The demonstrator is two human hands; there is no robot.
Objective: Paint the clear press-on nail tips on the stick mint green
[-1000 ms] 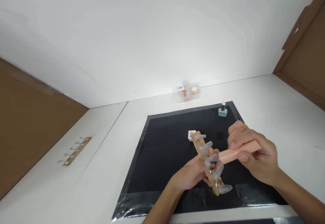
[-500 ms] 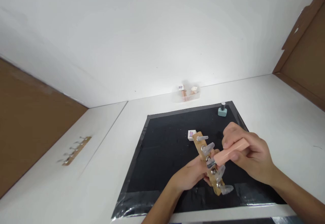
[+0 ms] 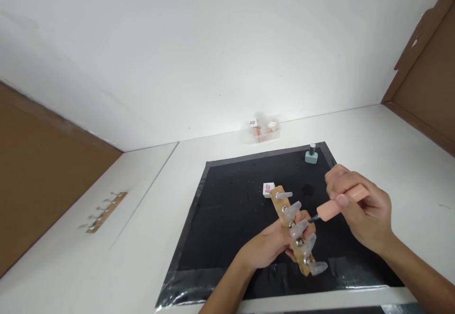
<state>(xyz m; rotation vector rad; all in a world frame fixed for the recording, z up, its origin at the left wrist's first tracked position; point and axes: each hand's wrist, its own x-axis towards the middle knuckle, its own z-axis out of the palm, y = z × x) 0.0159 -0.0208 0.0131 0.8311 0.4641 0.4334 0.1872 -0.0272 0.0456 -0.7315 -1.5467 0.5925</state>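
Observation:
My left hand (image 3: 265, 245) is wrapped from below round a wooden nail tip stand (image 3: 280, 205), which slants over the black mat. Several clear, long false nails (image 3: 293, 209) stick out from it on metal studs. My right hand (image 3: 368, 205) pinches the peach cap of a nail polish brush (image 3: 332, 209). The dark bristles meet or sit right by the tip of the middle false nail (image 3: 299, 228); whether they touch is hard to tell. Just behind the stand's upper end lies a small white box (image 3: 268, 189) with a purple flower mark.
A teal polish bottle (image 3: 311, 156) with a grey cap stands at the mat's back right. Against the wall, a clear tray (image 3: 268, 136) holds peach bottles. Another wooden stand (image 3: 106, 213) with nail tips lies left of the black mat (image 3: 227, 200).
My right hand has drawn the brush to the right, from near the middle nail's base out to its tip. My left hand and the stand have hardly moved.

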